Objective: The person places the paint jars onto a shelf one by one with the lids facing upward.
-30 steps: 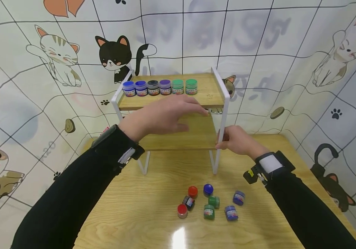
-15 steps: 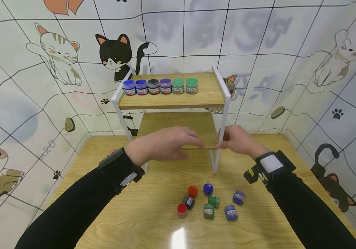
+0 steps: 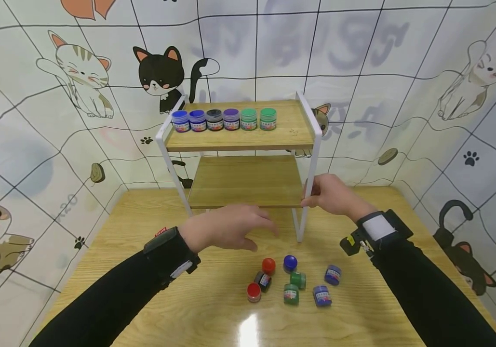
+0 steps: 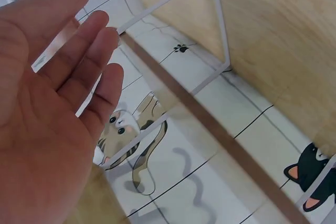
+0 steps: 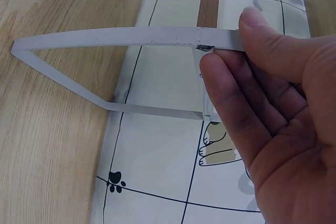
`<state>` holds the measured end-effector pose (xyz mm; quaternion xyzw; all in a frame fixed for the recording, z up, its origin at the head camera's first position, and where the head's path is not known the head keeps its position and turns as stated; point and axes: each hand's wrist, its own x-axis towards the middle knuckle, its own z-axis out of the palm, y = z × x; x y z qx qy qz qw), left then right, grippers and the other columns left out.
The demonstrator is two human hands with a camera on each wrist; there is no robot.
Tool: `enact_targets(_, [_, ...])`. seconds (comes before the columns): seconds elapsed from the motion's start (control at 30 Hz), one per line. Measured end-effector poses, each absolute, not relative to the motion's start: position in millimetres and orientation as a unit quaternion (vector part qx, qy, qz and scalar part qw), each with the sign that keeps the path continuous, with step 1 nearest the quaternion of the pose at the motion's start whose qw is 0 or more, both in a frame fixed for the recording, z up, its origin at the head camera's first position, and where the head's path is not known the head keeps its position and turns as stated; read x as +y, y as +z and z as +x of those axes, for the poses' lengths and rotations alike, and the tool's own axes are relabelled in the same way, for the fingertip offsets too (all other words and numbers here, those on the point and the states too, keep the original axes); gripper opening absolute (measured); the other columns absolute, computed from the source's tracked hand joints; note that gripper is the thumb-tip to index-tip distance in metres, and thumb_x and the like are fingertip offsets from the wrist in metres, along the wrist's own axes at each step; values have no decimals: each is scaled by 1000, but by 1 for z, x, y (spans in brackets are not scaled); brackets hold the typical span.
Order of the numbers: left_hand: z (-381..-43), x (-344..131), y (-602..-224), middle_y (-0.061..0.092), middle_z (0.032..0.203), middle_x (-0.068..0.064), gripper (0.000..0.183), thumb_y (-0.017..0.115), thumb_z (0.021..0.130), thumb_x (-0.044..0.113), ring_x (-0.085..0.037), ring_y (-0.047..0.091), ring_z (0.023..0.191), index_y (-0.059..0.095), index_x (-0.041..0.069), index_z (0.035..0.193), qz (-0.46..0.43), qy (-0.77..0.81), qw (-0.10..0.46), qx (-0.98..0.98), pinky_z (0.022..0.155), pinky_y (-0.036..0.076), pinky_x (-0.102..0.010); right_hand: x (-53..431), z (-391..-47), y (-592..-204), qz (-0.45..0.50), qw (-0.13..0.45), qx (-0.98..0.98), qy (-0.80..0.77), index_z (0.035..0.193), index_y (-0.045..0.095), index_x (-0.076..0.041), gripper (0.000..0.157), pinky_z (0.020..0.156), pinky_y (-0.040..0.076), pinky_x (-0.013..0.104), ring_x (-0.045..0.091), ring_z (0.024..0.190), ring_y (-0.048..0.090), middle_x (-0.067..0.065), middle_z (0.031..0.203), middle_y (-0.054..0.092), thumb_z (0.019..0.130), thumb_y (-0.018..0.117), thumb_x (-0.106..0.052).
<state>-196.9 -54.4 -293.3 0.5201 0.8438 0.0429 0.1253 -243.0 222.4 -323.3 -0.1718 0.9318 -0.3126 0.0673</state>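
Observation:
A two-tier shelf with wooden boards and white metal legs stands at the back of the table. My right hand pinches its right front leg between thumb and fingers, beside the lower board. My left hand is in front of the lower board with fingers loosely spread; its palm holds nothing in the left wrist view. Nearest to it, a red jar of paint stands on the table. Around that lie a dark jar, another red jar, green jars and blue jars.
On the top board stands a row of paint jars: blue jars, a black jar, a purple jar and green jars. Cat-printed cloth hangs behind and beside the wooden table.
My left hand has come down from before the top board's front edge to below the lower board, toward the loose jars. The right hand has stayed on the leg.

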Motion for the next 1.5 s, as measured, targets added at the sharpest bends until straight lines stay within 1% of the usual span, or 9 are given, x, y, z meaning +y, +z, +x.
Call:
enact_targets(0.3, [-190,-54,-328,59,133,7,43,75,86,20,-12,54,126,62,28,126,503,17,173,847,106,46,-31,222,-243,-323,-177,60,932,-310,93,69,-3,11,74,54,35,17,79,65,6,85,72,88,72,-13])
enact_targets(0.47, [-186,-56,-355,61,121,9,33,75,86,27,-8,60,108,64,27,117,496,7,181,849,92,51,-25,222,-243,-323,-174,60,933,-309,92,69,-4,11,75,54,36,18,80,65,6,85,72,87,73,-13])
enact_targets(0.6, [-184,-56,-376,59,110,10,29,72,88,37,-4,58,90,60,25,111,478,1,180,860,78,50,-21,222,-243,-323,-173,61,933,-310,92,69,-4,11,73,53,35,18,79,65,6,85,72,87,73,-13])
enact_targets(0.73, [-181,-55,-394,59,109,10,42,68,86,51,-4,56,79,52,25,115,435,13,203,877,71,49,-22,222,-242,-323,-171,60,933,-310,92,69,-4,10,73,53,34,18,78,64,7,85,72,88,72,-13])
enact_targets(0.87, [-174,-53,-408,65,115,5,72,61,80,71,-8,62,82,46,21,131,373,-3,220,901,73,52,-26,222,-241,-323,-169,59,933,-312,92,69,-4,10,74,54,35,18,79,65,7,85,72,88,72,-12])
enact_targets(0.97, [-169,-52,-415,68,106,3,83,58,76,78,-10,64,81,44,20,135,336,-16,233,913,72,52,-28,220,-241,-323,-170,57,933,-313,92,69,-3,10,75,55,36,18,79,65,7,85,72,88,72,-11])
enact_targets(1.03, [-168,-52,-419,67,93,4,79,58,76,78,-10,60,73,46,20,130,320,-10,244,915,66,49,-27,220,-241,-323,-171,57,932,-314,92,68,-4,10,76,55,37,18,80,65,7,86,72,88,72,-11])
enact_targets(1.13, [-167,-52,-424,58,76,6,65,61,78,74,-10,52,64,50,22,115,316,-5,250,915,58,42,-26,220,-242,-324,-175,60,930,-317,92,68,-4,10,76,55,36,18,80,65,8,86,72,88,72,-11])
enact_targets(1.5, [-172,-55,-431,53,72,8,41,66,83,60,-8,46,62,56,21,90,336,26,274,901,55,35,-24,222,-242,-325,-182,54,929,-316,91,68,-4,8,71,53,33,17,79,66,6,83,72,88,72,-10])
